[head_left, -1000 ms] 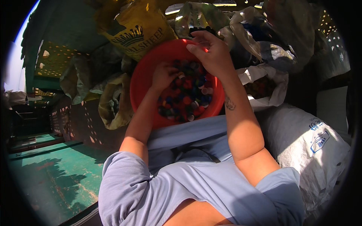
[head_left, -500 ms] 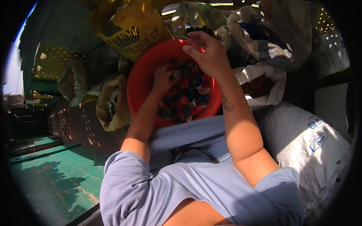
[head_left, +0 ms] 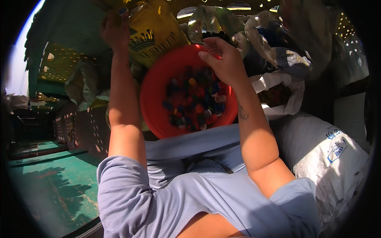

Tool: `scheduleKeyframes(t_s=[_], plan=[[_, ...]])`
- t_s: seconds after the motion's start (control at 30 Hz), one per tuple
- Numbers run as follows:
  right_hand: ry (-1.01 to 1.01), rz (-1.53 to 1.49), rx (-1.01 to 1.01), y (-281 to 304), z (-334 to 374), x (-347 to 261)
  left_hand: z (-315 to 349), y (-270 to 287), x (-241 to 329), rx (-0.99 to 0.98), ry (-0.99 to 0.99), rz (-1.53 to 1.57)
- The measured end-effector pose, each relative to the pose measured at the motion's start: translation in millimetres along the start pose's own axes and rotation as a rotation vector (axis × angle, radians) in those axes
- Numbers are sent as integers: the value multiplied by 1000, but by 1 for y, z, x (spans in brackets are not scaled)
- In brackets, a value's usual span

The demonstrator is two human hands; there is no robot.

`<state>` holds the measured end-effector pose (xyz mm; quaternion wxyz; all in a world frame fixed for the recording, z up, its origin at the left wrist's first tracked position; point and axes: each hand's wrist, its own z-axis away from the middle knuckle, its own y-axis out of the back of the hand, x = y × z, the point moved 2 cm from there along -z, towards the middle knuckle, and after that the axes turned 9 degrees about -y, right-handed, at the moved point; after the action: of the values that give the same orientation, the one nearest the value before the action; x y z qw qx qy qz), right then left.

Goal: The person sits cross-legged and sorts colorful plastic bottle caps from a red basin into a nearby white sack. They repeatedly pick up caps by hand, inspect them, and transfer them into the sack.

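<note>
A red basin (head_left: 152, 113) stands just beyond my lap with many small bottle caps (head_left: 194, 101) of mixed colours in its bottom. Raised at the far left, my left hand (head_left: 115, 31) pinches a blue and white bottle cap (head_left: 124, 11) at its fingertips, beside the top of a yellow printed sack (head_left: 152, 33). Above the basin's far right rim hangs my right hand (head_left: 226, 59). Its fingers are loosely curved, with a gap to the thumb, and I see nothing in them.
An open white sack (head_left: 295, 93) with small things inside stands right of the basin. Nearer me on the right lies a full white sack (head_left: 313, 146). Crumpled bags (head_left: 216, 23) line the back, and another sack (head_left: 81, 85) sits left. A green surface (head_left: 55, 190) spreads at lower left.
My left hand has come up out of the basin and moved far and left, carrying a bottle cap to the yellow sack. My right hand has hardly moved.
</note>
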<state>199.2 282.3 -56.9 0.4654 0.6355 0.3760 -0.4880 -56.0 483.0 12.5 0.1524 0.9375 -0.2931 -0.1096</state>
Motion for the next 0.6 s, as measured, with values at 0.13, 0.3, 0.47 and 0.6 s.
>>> scheduleKeyframes(t_s=[0.13,0.3,0.47,0.6], plan=[[-29,7,11,2,-2,3,94,0,70,-394,3,281],[-12,-14,-5,2,1,2,205,-3,138,-1020,-94,382],[-24,0,4,3,7,-3,236,1,142,-1048,-112,394],[-2,58,32,7,11,-1,235,2,144,-1095,0,414]])
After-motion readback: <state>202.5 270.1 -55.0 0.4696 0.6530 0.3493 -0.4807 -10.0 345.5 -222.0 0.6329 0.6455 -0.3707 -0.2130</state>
